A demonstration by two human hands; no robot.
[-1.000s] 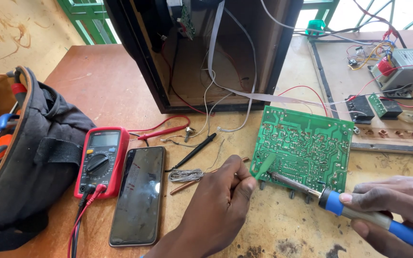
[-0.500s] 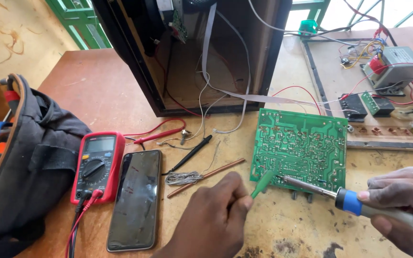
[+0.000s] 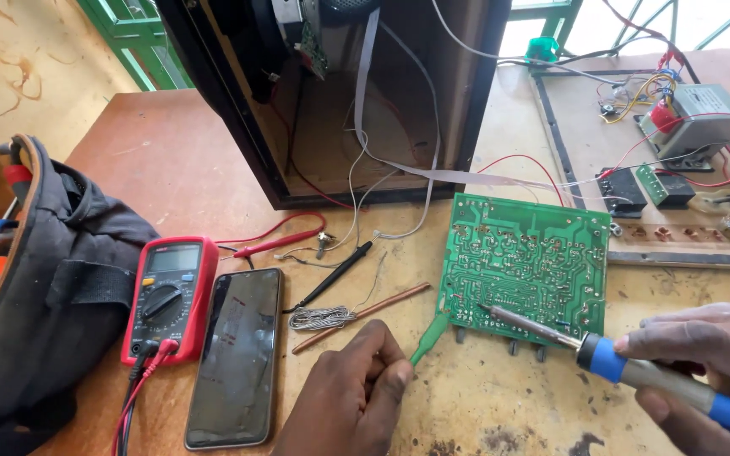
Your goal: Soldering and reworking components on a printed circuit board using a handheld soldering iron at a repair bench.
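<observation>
A green circuit board (image 3: 525, 262) lies solder side up on the worn wooden table. My right hand (image 3: 707, 359) grips a blue-handled soldering iron (image 3: 635, 371), whose metal tip rests on the board's near edge. My left hand (image 3: 348, 397) pinches a thin green tool (image 3: 427, 339) that touches the board's near left corner. A small coil of solder wire (image 3: 318, 317) and a copper rod (image 3: 361, 317) lie just above my left hand.
A red multimeter (image 3: 171, 295) with red and black leads sits beside a black phone (image 3: 236, 355). At the left edge lies a dark tool bag (image 3: 35, 287). An open black speaker cabinet (image 3: 340, 93) stands behind. A wooden panel (image 3: 601, 143) carries a transformer (image 3: 694, 127).
The view has shifted a little, and the iron's tip has stayed on the board's near edge. My left hand still holds the green tool at the corner.
</observation>
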